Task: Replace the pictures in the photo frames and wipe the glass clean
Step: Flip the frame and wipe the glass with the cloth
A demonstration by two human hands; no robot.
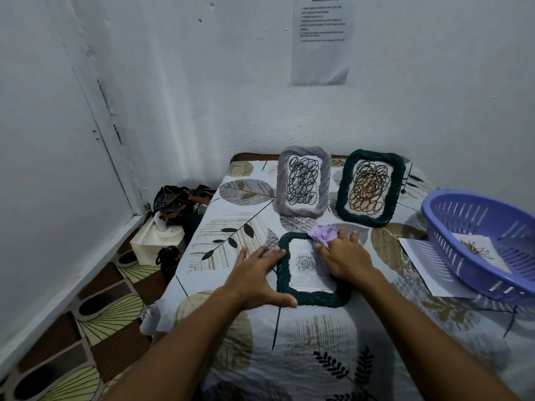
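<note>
A dark green woven photo frame (pixel 285 280) lies flat on the table with a pale rose picture under its glass. My left hand (pixel 257 276) rests flat against its left edge, thumb along the bottom corner. My right hand (pixel 346 257) presses a lilac cloth (pixel 322 235) onto the glass at the frame's top right corner. Behind stand a grey woven frame (pixel 302 182) and another dark green frame (pixel 370 188), both upright with scribble pictures.
A purple plastic basket (pixel 477 241) at the right holds a picture sheet and sits on a white paper sheet (pixel 425 264). The table wears a leaf-print cloth (pixel 231 227). A tissue box (pixel 157 237) and bags (pixel 182 204) lie on the floor left.
</note>
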